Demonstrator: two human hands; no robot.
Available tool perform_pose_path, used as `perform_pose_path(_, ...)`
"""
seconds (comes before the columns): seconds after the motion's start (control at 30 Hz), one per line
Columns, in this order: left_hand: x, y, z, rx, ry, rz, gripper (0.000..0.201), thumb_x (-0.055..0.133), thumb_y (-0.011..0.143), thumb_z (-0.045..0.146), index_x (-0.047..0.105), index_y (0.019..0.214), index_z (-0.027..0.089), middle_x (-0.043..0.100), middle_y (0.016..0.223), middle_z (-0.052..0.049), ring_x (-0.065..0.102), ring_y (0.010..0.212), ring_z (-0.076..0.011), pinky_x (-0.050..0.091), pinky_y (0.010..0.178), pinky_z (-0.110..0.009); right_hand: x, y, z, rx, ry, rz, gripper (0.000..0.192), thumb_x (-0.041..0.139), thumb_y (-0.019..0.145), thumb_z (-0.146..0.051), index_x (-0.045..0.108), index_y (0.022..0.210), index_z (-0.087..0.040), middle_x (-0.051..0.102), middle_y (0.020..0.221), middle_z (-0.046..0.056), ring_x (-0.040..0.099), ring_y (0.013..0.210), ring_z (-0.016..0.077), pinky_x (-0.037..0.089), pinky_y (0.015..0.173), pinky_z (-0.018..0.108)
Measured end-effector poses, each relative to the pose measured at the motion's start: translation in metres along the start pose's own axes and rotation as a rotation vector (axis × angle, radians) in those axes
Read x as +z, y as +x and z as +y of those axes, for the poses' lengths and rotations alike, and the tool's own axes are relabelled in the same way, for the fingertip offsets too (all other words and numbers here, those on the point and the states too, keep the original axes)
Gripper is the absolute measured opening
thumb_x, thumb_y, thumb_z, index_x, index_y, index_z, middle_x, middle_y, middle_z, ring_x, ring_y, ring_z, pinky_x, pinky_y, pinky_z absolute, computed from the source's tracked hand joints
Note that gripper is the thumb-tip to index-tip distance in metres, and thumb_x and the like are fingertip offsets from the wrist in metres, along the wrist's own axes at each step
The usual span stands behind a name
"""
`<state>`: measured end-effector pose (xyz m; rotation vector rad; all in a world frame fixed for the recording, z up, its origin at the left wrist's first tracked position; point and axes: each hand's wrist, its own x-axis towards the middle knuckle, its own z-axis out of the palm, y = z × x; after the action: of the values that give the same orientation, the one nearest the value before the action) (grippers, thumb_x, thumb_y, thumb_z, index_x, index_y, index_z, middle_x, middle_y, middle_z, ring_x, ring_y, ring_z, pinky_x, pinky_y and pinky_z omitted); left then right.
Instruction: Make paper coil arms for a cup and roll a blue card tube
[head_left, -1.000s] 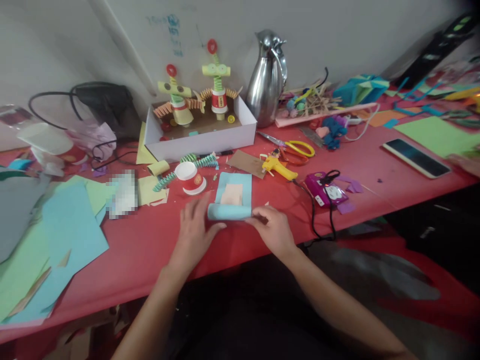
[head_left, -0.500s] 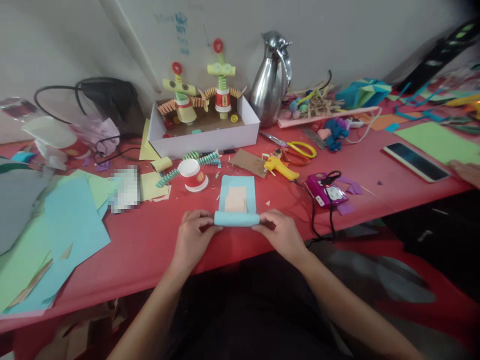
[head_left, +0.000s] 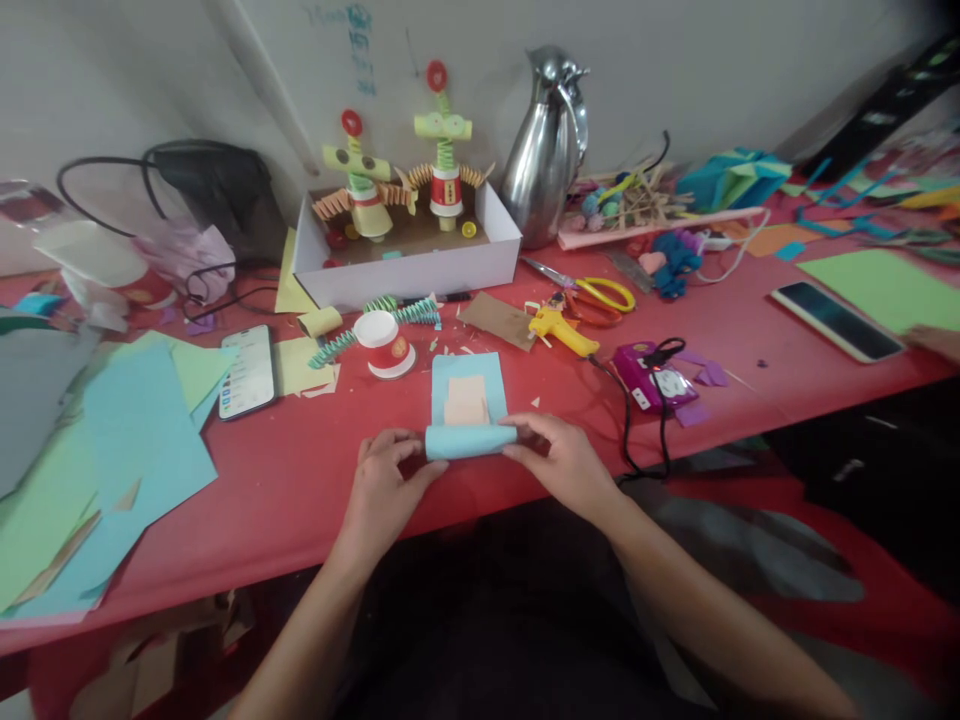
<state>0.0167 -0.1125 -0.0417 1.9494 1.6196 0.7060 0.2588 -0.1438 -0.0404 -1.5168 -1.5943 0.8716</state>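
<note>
Red covers the cluttered tabletop (head_left: 300,500), and near its front edge lies a light blue paper sheet (head_left: 469,375) whose near end is rolled into a tube (head_left: 471,441). The tube's long axis runs left to right, while the flat part stretches away toward the wall with a small beige piece (head_left: 466,400) on it. The left hand (head_left: 382,490) pinches the tube's left end, grip closed on it; the right hand (head_left: 566,465) clamps the right end likewise. Just beyond stand an upturned paper cup (head_left: 382,343) and a green paper spring (head_left: 397,312), with a yellow glue gun (head_left: 559,330) to the right and a phone (head_left: 247,370) to the left. Fingertips hide both tube ends.
</note>
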Motion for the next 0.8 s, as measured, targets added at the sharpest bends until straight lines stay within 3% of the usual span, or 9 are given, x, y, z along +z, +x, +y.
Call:
perform_pose_path(0.17, 0.001, 0.003, 0.001, -0.025, -0.023, -0.003, 0.015, 0.069, 0.08, 0.032, 0.07, 0.067, 0.023, 0.067, 0.098, -0.005, 0.056, 0.098, -0.0269, 0.047, 0.086, -0.043, -0.004, 0.011, 0.0, 0.059, 0.056, -0.105, 0.036, 0.068, 0.08, -0.021, 0.063, 0.115, -0.023, 0.072, 0.084, 0.0, 0.068, 0.081, 0.0195, 0.051, 0.077, 0.032)
perform_pose_path(0.33, 0.005, 0.005, 0.004, -0.04, -0.03, 0.005, 0.016, 0.067, 0.082, 0.032, 0.071, 0.069, 0.022, 0.067, 0.096, -0.005, 0.057, 0.095, -0.0254, 0.045, 0.09, -0.046, -0.001, 0.009, -0.002, 0.026, 0.088, -0.085, 0.041, 0.063, 0.086, -0.025, 0.054, 0.126, -0.024, 0.07, 0.079, -0.002, 0.066, 0.079, 0.0191, 0.048, 0.078, 0.033)
perform_pose_path(0.53, 0.003, 0.002, 0.006, -0.057, -0.061, 0.008, 0.019, 0.072, 0.078, 0.039, 0.071, 0.067, 0.023, 0.067, 0.097, -0.005, 0.055, 0.098, -0.0264, 0.046, 0.089, -0.045, 0.006, 0.006, -0.003, 0.081, 0.121, -0.013, 0.049, 0.068, 0.079, -0.021, 0.054, 0.126, -0.025, 0.066, 0.073, -0.004, 0.063, 0.068, 0.0178, 0.047, 0.071, 0.031)
perform_pose_path(0.8, 0.003, -0.001, 0.008, -0.119, -0.157, 0.032, 0.013, 0.077, 0.07, 0.032, 0.069, 0.066, 0.023, 0.067, 0.097, -0.003, 0.055, 0.098, -0.0246, 0.044, 0.09, -0.041, 0.008, 0.003, -0.004, 0.105, 0.208, 0.007, 0.053, 0.071, 0.076, -0.015, 0.054, 0.125, -0.026, 0.072, 0.083, -0.003, 0.068, 0.082, 0.019, 0.048, 0.084, 0.033)
